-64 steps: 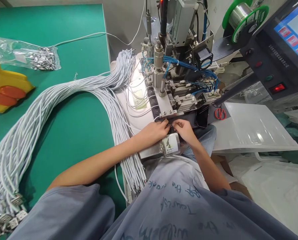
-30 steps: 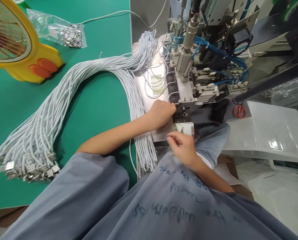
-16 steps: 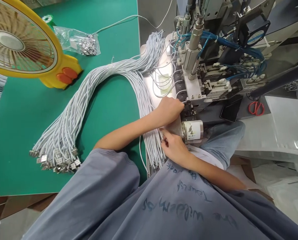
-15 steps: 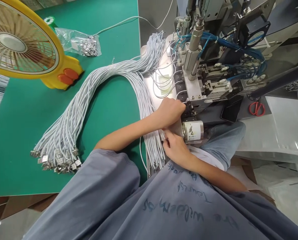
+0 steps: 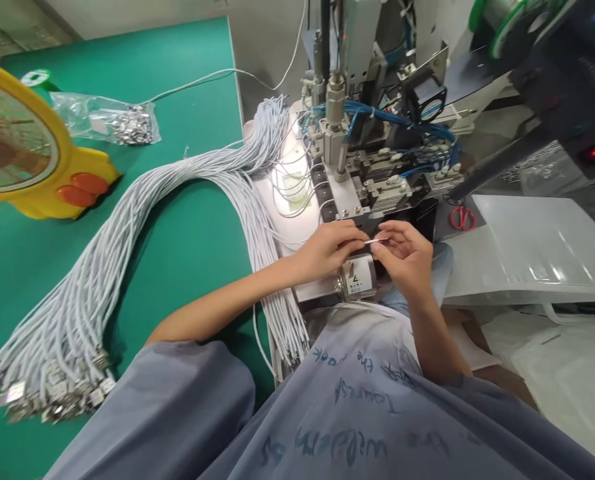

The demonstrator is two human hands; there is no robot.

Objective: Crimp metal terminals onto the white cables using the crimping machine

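Right hand (image 5: pixel 408 260) higher — "the" on shirt (image 5: pixel 350 403)

Grey shirt (image 5: pixel 337 427): inverted script lettering, "the" and "wildern" legible, other words uncertain. Container label (image 5: pixel 359 275): angular mark, small characters illegible.

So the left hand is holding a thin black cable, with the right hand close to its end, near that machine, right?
Not quite: the cable is white, not black. The head view shows it in the left hand, with the right hand close to its end, near the machine.
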